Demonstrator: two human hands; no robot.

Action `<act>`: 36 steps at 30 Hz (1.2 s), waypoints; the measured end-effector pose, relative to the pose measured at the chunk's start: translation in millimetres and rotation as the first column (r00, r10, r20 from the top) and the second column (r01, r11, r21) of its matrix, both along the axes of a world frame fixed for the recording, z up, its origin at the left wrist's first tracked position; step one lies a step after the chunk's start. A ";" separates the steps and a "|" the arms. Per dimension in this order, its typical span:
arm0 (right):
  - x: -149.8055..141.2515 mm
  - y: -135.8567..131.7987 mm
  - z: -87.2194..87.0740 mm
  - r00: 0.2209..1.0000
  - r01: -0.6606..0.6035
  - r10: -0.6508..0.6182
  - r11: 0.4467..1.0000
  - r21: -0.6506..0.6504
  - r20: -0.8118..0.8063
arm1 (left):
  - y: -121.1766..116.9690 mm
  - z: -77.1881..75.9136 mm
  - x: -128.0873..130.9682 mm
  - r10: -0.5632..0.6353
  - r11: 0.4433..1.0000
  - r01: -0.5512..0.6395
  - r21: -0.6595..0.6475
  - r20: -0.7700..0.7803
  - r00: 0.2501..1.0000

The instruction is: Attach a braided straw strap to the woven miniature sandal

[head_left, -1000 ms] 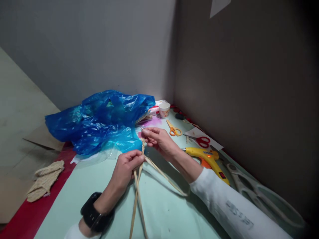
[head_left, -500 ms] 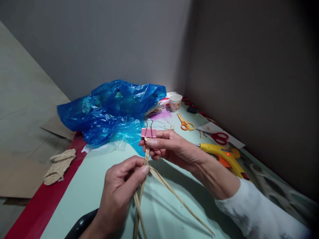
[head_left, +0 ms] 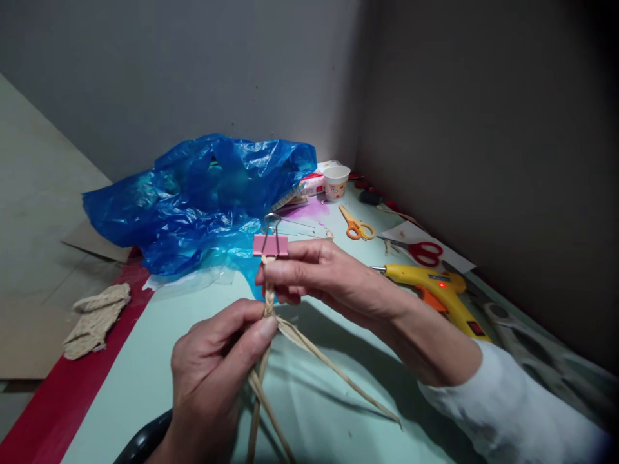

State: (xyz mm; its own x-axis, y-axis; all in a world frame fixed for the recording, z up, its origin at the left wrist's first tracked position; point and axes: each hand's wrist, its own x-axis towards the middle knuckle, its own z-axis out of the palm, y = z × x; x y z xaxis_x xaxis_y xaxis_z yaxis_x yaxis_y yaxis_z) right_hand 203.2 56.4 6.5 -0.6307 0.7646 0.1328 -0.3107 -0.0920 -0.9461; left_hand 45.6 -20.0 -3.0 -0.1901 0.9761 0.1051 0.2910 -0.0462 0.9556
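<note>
A short straw braid (head_left: 269, 298) rises between my hands, capped by a pink binder clip (head_left: 270, 245). My right hand (head_left: 319, 274) pinches the braid just under the clip. My left hand (head_left: 217, 361) pinches the braid's lower end, where several loose pale straw strands (head_left: 333, 370) fan out down toward me and to the right over the pale green table (head_left: 145, 380). Both hands are held a little above the table.
A crumpled blue plastic bag (head_left: 203, 193) lies behind the hands. To the right are a yellow glue gun (head_left: 430, 287) with its light on, red scissors (head_left: 420, 250), orange scissors (head_left: 356, 225) and a paper cup (head_left: 336, 182). A woven straw piece (head_left: 94, 319) lies at the left on the red edge.
Both hands have lifted the braid toward me, so the pink clip now shows above my right fingers. The grips stay the same.
</note>
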 end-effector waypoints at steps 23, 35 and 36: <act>-15.5 9.0 -37.3 0.990 0.104 -0.106 0.994 0.021 0.093 | 30.9 -35.3 -14.7 -0.113 0.989 0.130 -0.065 0.218 0.969; -22.1 8.6 -50.3 0.989 0.146 -0.145 0.989 -0.035 0.037 | 36.3 -37.3 -11.3 -0.150 0.985 0.162 -0.059 0.171 0.974; -22.5 7.9 -52.1 0.989 0.148 -0.146 0.988 -0.039 0.036 | 36.0 -36.6 -10.5 -0.150 0.986 0.160 -0.053 0.164 0.975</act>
